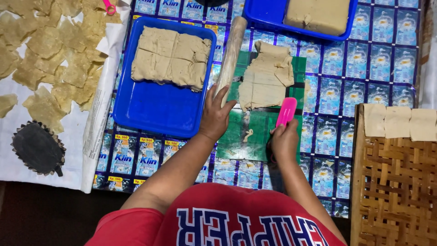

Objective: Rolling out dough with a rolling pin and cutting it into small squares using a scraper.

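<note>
Pink scraper [286,111] gripped in right hand [284,141], below dough [266,77].

The top blue tray [264,18] (and its dough [318,13]) runs off frame.

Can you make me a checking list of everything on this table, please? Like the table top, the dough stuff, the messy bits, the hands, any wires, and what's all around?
Surface: table covered in a mat of joined blue printed sachet wrappers, with a green cutting mat on top.
Job's things: flat dough sheet scored into squares on the green mat; pink cutter; rolling pin.
Clutter: small dough scrap on the green mat.
Hands: left hand rests its fingers on the rolling pin; right hand grips the pink cutter.
Cables: nothing seen.
Surroundings: two blue trays of dough, thin pieces on white paper, woven tray with three squares.
</note>
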